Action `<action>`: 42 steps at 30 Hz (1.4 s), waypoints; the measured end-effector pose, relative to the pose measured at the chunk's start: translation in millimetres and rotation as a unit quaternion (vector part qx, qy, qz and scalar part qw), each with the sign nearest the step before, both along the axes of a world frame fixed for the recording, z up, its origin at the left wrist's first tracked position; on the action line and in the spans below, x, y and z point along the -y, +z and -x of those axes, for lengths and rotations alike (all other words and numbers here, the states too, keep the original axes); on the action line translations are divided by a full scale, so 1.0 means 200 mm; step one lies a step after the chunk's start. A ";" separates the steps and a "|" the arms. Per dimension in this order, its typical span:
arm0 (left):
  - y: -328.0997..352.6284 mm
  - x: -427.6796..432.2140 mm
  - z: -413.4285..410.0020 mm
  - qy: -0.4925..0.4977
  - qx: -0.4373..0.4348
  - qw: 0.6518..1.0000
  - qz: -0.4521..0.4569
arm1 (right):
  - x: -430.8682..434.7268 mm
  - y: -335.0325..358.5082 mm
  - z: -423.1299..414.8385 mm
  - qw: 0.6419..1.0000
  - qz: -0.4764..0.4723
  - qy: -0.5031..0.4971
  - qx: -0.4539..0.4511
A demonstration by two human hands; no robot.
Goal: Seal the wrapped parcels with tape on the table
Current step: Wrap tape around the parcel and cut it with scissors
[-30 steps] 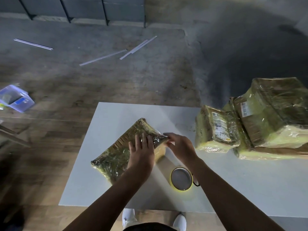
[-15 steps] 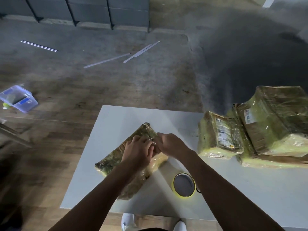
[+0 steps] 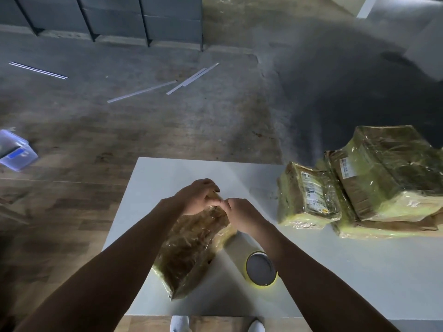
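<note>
Up at the far end of the film-wrapped parcel (image 3: 191, 248), the left grip (image 3: 199, 196) is curled over the edge with its fingers folded round it. The right grip (image 3: 242, 214) meets it fingertip to fingertip and pinches the wrap at that same edge. What exactly sits between the fingertips is too small to tell. The parcel lies slantwise on the white tabletop (image 3: 335, 271). Just right of the parcel, partly under the right forearm, a yellow tape roll (image 3: 260, 269) lies flat. Further right of the parcel stands a smaller labelled parcel (image 3: 309, 200), touching a stack of bigger wrapped parcels (image 3: 388, 176). Well left of the parcel, a clear plastic box (image 3: 14, 152) sits on the floor, and white strips (image 3: 143, 91) lie on the floor far beyond the parcel.
</note>
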State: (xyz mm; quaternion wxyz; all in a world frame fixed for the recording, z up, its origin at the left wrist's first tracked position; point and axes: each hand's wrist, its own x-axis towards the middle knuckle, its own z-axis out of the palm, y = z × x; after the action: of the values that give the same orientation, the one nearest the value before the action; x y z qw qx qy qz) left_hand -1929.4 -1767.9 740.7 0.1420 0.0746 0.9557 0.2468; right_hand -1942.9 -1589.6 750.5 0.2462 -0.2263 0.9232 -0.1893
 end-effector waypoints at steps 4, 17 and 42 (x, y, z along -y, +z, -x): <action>0.04 0.04 -0.12 0.150 0.065 0.971 -0.177 | -0.01 -0.04 -0.01 0.999 0.043 -0.013 -0.018; 0.22 0.04 -0.20 0.288 -0.120 0.894 -0.323 | 0.03 0.11 0.06 0.947 0.287 -0.056 -0.135; 0.16 0.04 -0.28 0.458 -0.128 0.820 -0.318 | 0.07 0.10 0.00 0.826 0.432 -0.278 0.233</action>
State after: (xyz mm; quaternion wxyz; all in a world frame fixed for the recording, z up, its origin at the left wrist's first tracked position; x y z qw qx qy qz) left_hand -1873.2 -1776.1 773.7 -0.1430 -0.2996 0.7578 0.5618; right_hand -1943.2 -1603.1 771.2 0.2680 0.0070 0.6866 -0.6759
